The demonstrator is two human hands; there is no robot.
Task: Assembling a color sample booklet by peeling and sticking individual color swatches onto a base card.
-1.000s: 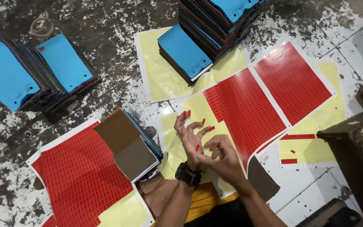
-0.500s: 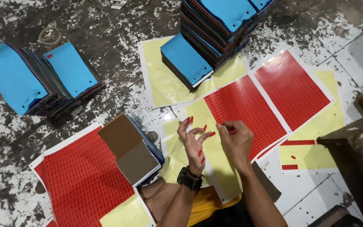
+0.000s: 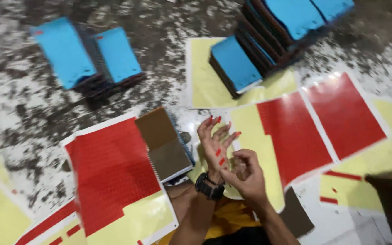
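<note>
Left hand [image 3: 215, 144] raised, fingers spread, small red stickers [image 3: 218, 152] stuck on tips and palm. Right hand [image 3: 247, 174] pinching at one. Red sticker sheet [image 3: 293, 136] partly stripped, mid-floor; brown notebook [image 3: 164, 143] beside (unlabelled, seemingly); blue stacks [image 3: 91, 59] toward far edge.

Small red stickers [image 3: 218, 153] sit on the left hand [image 3: 215, 144]: some on the fingertips, 2 on the palm, each a short red strip. The hand is raised, palm up, fingers spread. The right hand [image 3: 247, 174] touches the left palm from the side with bent fingers, over a red sticker sheet [image 3: 291, 136] with a yellow backing.
</note>
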